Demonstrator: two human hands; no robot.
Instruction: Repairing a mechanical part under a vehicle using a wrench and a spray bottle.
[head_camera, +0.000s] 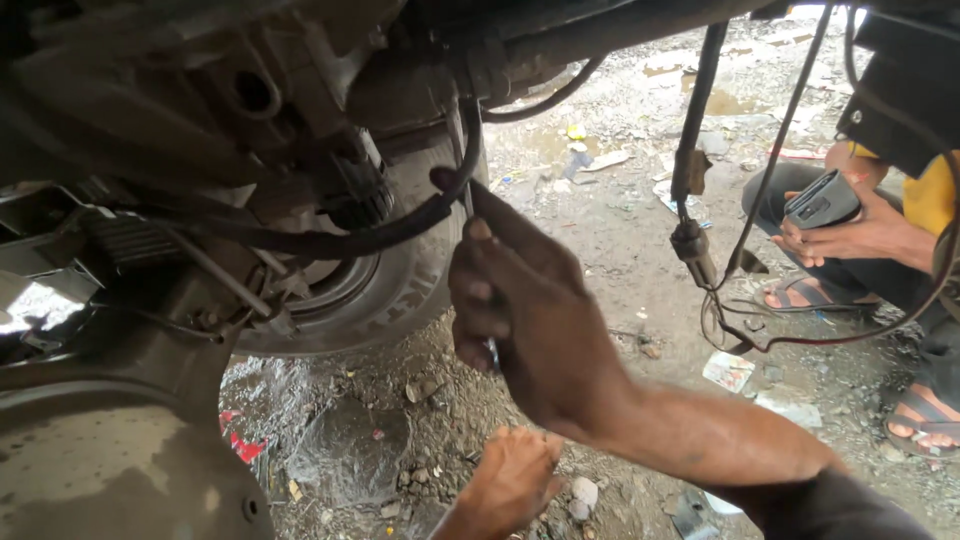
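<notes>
right hand (525, 310) gripping a thin metal tool (470, 195) under a vehicle, beside the black hose (330, 240).

the right hand is closed around the tool, forefinger stretched up along it, and the tool tip reaches the hose where it curves down from the underbody, in front of the tyre (400, 290). the left hand (515, 480) is lower, fingers loosely curled above the stony ground (620, 230); it seems to hold nothing, but the view there is poor. at the right, another person crouches in sandals with a dark phone (822, 200) in the hands.
</notes>
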